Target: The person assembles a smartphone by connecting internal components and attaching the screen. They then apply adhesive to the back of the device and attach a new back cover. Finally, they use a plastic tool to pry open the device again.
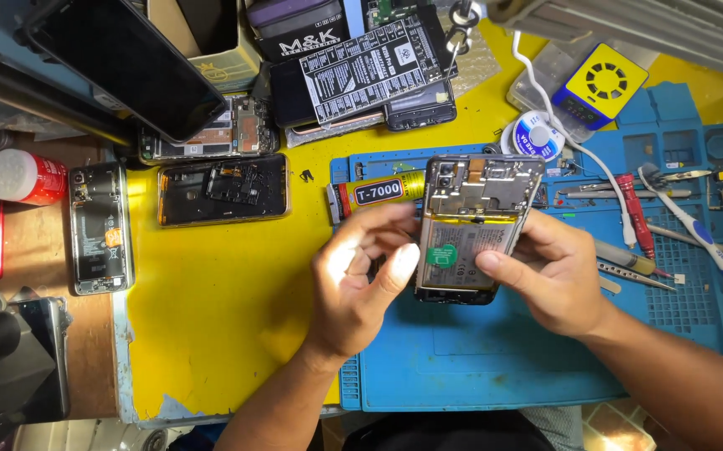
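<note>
Over the blue mat (478, 367), both hands' fingers clamp an opened phone (470, 225) (lower edge hidden).

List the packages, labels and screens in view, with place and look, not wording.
Glue tube: behind the left hand, yellow with black label.
Opened phone: held in both hands, right hand on its edge, green round sticker on battery.
Chart card: top centre, black, white print.
Red can: far left, white cap.
Dark screen: top left, blank.

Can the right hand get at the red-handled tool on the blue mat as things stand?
Probably yes, once freed: the right hand grips the opened phone, and the red-handled tool lies just beyond it on the blue mat, nothing between them.
</note>
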